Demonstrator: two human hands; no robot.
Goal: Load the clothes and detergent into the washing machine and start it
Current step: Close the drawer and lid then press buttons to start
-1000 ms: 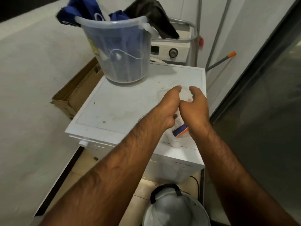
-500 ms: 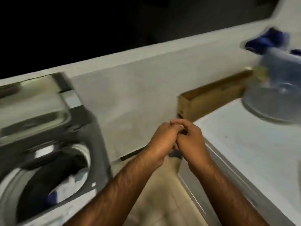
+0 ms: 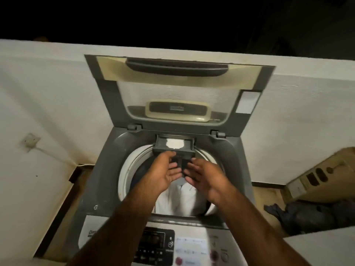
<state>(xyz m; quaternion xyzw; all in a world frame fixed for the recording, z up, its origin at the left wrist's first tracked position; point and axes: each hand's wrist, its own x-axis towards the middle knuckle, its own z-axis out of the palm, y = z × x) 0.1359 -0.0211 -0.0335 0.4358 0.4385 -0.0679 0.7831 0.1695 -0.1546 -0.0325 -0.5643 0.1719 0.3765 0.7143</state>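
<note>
A grey top-loading washing machine (image 3: 107,169) stands below me with its lid (image 3: 172,93) raised against the wall. At the back of its rim the detergent drawer (image 3: 159,145) is pulled out, with white powder (image 3: 175,144) in it. White and dark clothes (image 3: 180,198) lie in the drum. My left hand (image 3: 163,173) and my right hand (image 3: 203,177) hover over the drum, palms facing each other, fingertips at the drawer's dark front. I see nothing in either hand. The control panel (image 3: 153,244) is at the near edge.
A cardboard box (image 3: 317,175) leans on the wall to the right, with a dark cloth (image 3: 307,215) on the floor before it. The corner of a white appliance (image 3: 326,250) shows at the bottom right. A wall socket (image 3: 30,141) with a cable is on the left.
I have turned left from the white appliance with the bucket to face the washing machine. My hands, clasped together before, have come apart and now reach the detergent drawer.
</note>
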